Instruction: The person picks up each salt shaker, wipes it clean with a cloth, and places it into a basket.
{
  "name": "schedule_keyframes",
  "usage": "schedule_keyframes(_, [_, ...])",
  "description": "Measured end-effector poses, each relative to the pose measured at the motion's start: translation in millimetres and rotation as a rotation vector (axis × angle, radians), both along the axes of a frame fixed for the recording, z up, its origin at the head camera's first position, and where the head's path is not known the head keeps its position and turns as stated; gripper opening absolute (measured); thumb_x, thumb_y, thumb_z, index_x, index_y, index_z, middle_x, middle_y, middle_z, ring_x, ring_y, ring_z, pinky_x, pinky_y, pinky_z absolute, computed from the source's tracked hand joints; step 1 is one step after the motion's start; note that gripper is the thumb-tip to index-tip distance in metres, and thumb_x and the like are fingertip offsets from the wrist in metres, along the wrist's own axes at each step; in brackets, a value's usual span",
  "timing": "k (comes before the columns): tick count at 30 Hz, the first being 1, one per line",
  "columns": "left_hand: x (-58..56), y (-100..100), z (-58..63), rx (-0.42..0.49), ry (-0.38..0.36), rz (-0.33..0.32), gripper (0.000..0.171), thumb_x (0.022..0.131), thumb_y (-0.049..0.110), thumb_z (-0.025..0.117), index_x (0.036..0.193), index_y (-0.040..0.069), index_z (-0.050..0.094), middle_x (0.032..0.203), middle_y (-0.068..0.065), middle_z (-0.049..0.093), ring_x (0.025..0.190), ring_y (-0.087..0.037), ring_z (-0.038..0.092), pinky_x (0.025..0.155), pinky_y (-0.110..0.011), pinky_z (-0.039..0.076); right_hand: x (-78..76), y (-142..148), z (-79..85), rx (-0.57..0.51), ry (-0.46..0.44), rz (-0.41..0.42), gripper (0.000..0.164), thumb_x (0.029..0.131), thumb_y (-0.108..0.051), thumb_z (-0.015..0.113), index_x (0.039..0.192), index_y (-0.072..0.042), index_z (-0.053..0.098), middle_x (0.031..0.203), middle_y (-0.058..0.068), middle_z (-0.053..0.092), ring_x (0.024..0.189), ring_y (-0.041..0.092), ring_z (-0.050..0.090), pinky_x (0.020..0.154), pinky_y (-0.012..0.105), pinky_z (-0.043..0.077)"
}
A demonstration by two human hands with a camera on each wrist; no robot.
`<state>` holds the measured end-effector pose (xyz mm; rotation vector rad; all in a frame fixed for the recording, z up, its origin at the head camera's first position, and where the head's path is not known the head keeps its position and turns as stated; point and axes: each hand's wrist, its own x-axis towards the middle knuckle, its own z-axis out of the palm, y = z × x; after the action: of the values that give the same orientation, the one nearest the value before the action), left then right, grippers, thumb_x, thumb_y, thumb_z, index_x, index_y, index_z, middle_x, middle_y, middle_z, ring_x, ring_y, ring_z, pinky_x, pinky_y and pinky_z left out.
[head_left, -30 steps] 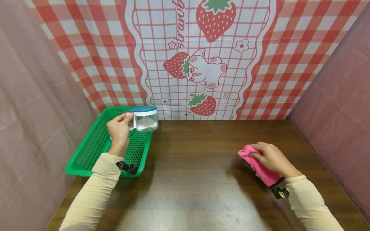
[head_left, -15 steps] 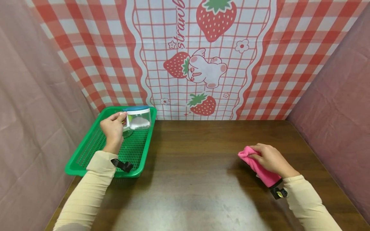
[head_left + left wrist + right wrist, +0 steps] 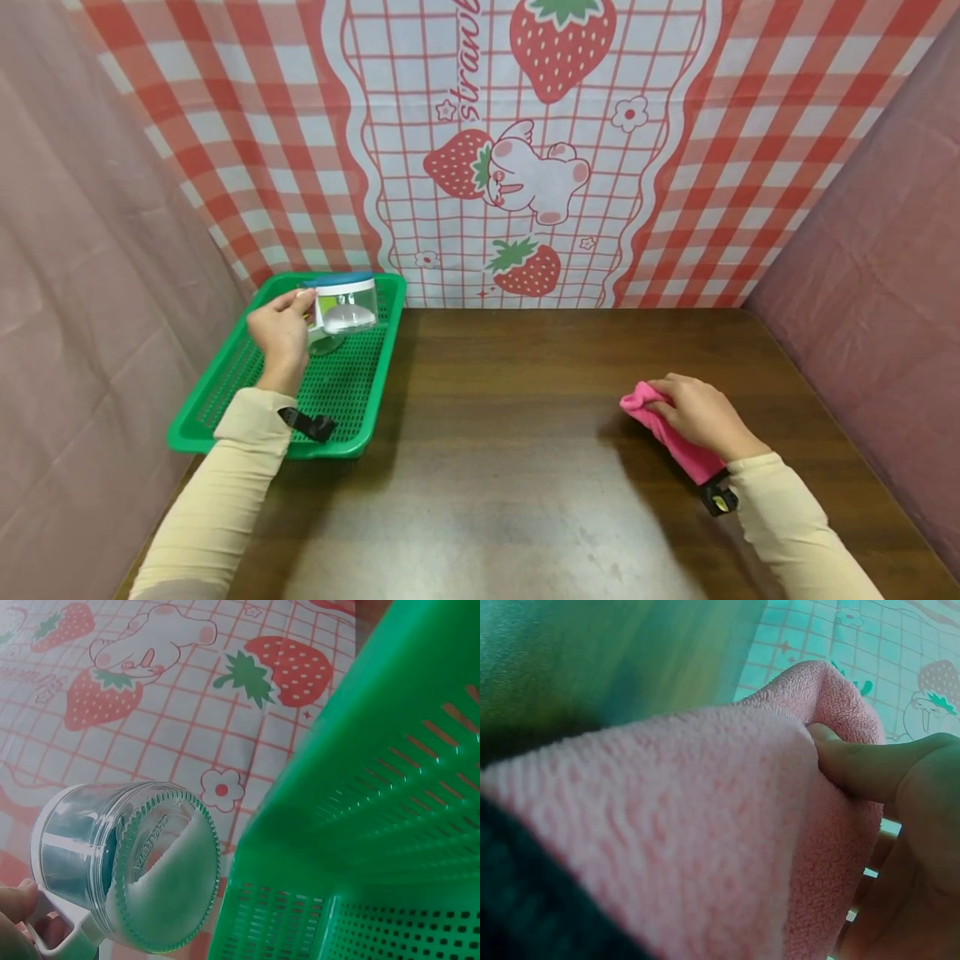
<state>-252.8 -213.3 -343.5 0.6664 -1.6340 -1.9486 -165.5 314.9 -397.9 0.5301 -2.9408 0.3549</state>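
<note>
My left hand (image 3: 281, 333) grips the white handle of a clear seasoning jar (image 3: 351, 308) with a blue lid, held over the green basket (image 3: 382, 375). White powder lies slanted against the jar's base (image 3: 172, 877) in the left wrist view. Below it, partly hidden by the hand and jar, another clear container (image 3: 327, 344) shows in the basket. On the right, my right hand (image 3: 701, 417) pinches a pink cloth (image 3: 675, 437) between thumb and fingers, over the table. The cloth's fuzzy folds (image 3: 675, 817) fill much of the right wrist view.
The brown wooden table (image 3: 495, 433) spans the space between the hands. A red-and-white strawberry-print cloth (image 3: 517, 167) hangs at the back, with pink curtains (image 3: 97, 250) along the sides. The basket's raised wall (image 3: 315, 765) stands close beside the jar.
My left hand has carried the jar leftward, from the basket's right rim to farther over its inside. The right hand with the pink cloth has barely moved.
</note>
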Motion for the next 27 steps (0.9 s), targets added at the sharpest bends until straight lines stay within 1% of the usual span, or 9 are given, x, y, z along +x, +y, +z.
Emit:
schedule_keyframes(4, [-1.9,-1.5,-0.3,-0.002,-0.005,-0.003,0.014,0.082,0.005,0.077,0.095,0.001,0.075,0.064,0.010,0.065,0.060,-0.004,0.061,0.055,-0.015,0.053,0.3,-1.5,-5.4,0.017,-0.007,0.000,0.024,0.082,-0.009,0.073,0.104,-0.001,0.072,0.082,0.006,0.066,0.072,0.023,0.062,0.065,0.047,0.051])
schedule_keyframes(7, [-3.5,-1.8,0.1,-0.020,-0.010,0.003,0.013,0.082,0.006,0.077,0.094,0.001,0.075,0.063,0.010,0.063,0.059,-0.004,0.061,0.055,-0.015,0.052,1.0,-4.2,-9.4,0.019,-0.006,0.007,0.023,0.082,-0.011,0.073,0.103,-0.002,0.073,0.080,0.004,0.065,0.072,0.023,0.061,0.065,0.047,0.051])
schedule_keyframes(10, [-5.2,-3.2,-0.1,-0.022,-0.011,0.006,0.011,0.081,0.006,0.077,0.091,0.002,0.074,0.063,0.010,0.063,0.057,-0.003,0.060,0.053,-0.014,0.051,1.4,-6.4,-14.3,0.018,-0.006,0.012,0.026,0.082,-0.015,0.075,0.105,-0.002,0.073,0.084,0.006,0.067,0.077,0.029,0.065,0.069,0.050,0.052])
schedule_keyframes(14, [-7.6,-5.4,-1.8,-0.014,-0.012,0.009,0.007,0.081,0.004,0.077,0.087,0.004,0.074,0.063,0.010,0.062,0.056,-0.001,0.060,0.053,-0.013,0.051,2.0,-8.0,-20.2,0.019,-0.028,0.003,0.026,0.083,-0.019,0.075,0.103,-0.003,0.072,0.086,0.007,0.067,0.082,0.032,0.066,0.072,0.052,0.052])
schedule_keyframes(18, [-9.3,-6.0,-3.8,-0.037,-0.031,0.011,0.012,0.081,0.005,0.077,0.092,0.001,0.074,0.062,0.011,0.061,0.057,-0.001,0.059,0.053,-0.013,0.051,2.0,-8.9,-25.8,0.022,-0.056,-0.010,0.013,0.082,-0.021,0.076,0.085,-0.011,0.067,0.077,0.002,0.060,0.072,0.024,0.060,0.065,0.045,0.049])
schedule_keyframes(21, [-10.0,-6.3,-4.9,-0.051,-0.048,0.007,0.020,0.082,0.006,0.077,0.099,-0.003,0.073,0.061,0.011,0.061,0.057,-0.001,0.059,0.053,-0.013,0.051,2.0,-9.2,-30.4,0.025,-0.069,-0.012,0.014,0.082,-0.022,0.077,0.080,-0.016,0.064,0.074,-0.002,0.056,0.068,0.018,0.054,0.062,0.040,0.046])
schedule_keyframes(22, [-10.3,-6.4,-5.3,-0.047,-0.050,0.005,0.021,0.082,0.006,0.077,0.101,-0.004,0.073,0.061,0.011,0.061,0.057,-0.001,0.060,0.053,-0.013,0.051,2.1,-9.5,-31.5,0.025,-0.076,-0.012,0.014,0.082,-0.022,0.077,0.080,-0.016,0.065,0.074,-0.002,0.057,0.068,0.018,0.054,0.062,0.040,0.045])
schedule_keyframes(24, [-10.4,-6.7,-6.0,-0.047,-0.056,0.003,0.024,0.082,0.006,0.076,0.103,-0.005,0.073,0.061,0.011,0.061,0.057,-0.001,0.060,0.054,-0.013,0.052,2.4,-10.1,-33.8,0.034,-0.084,-0.012,0.012,0.081,-0.023,0.077,0.086,-0.015,0.069,0.077,-0.001,0.061,0.071,0.019,0.059,0.064,0.042,0.049])
schedule_keyframes(27, [-10.9,-7.2,-7.4,-0.065,-0.065,0.003,0.026,0.082,0.007,0.076,0.105,-0.006,0.072,0.061,0.011,0.060,0.057,-0.001,0.060,0.054,-0.013,0.051,2.8,-11.4,-35.7,0.048,-0.110,-0.019,0.019,0.081,-0.024,0.077,0.094,-0.011,0.073,0.084,0.004,0.065,0.078,0.025,0.064,0.068,0.047,0.052])
